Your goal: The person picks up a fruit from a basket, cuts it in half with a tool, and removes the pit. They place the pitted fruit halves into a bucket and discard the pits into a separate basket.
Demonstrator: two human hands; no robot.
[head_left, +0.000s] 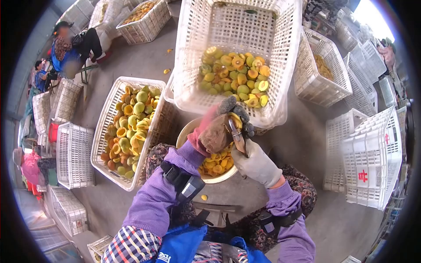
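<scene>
My left hand [217, 131], in a soiled glove with dark fingertips, is closed around a yellow peach piece [236, 120]. In a white glove, my right hand [258, 163] grips a small pitting tool [238, 139] with a brownish handle and a metal end. That end touches or nearly touches the peach piece; the exact contact is hidden. Below both hands stands a round pale bucket [219, 179] holding orange-yellow peach pieces [215, 166]. Directly ahead, a large white crate [280, 105] contains halved green-yellow peaches [239, 76].
Left of the bucket, another white crate [98, 151] holds peach halves, many hollowed. More crates [322, 83] stand at right, including a stack with red lettering [372, 162]. Seated people [66, 52] are at far left. Stray peach pieces [166, 71] lie on the floor.
</scene>
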